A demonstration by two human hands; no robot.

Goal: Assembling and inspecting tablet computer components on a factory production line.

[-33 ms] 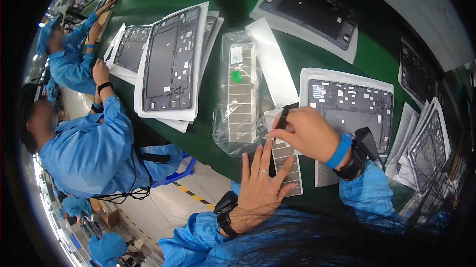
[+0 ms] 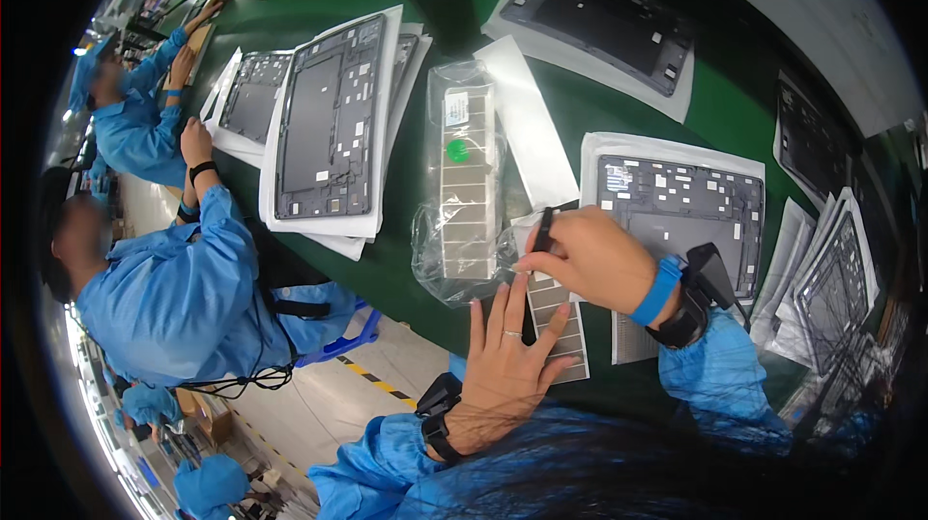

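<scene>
Sticker sheet (image 2: 559, 319) half hidden under my flat, spread left hand (image 2: 503, 365), lengthwise away from me; right hand (image 2: 597, 257) pinches black tweezers (image 2: 542, 230).

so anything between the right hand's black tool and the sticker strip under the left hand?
Nothing visible. The right hand holds the black tool directly over the sticker strip, which the left hand presses flat. The bagged strips lie to the side.

Green table (image 2: 387, 259), grey striped sticker sheet (image 2: 559, 322), blue wristband (image 2: 658, 290).
</scene>
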